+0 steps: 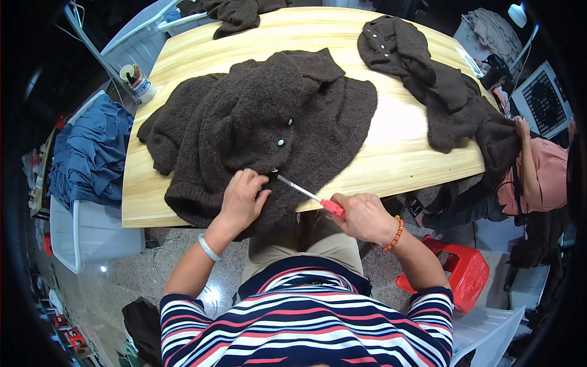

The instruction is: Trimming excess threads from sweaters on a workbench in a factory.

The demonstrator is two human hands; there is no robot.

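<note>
Palm down, our right hand (367,217) clamps its fingers on the red-handled tool (307,192) over the bench's (397,165) near side, long axis slanting far-left toward a button (274,170); our left hand (241,199) bends on the dark garment (244,116), grip unclear.

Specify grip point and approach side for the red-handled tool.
Likely the red handle, coming from the near right, where the right hand holds it: it is thicker than the slim metal shaft, which slants forward-left toward the dark garment beside the left hand.
</note>
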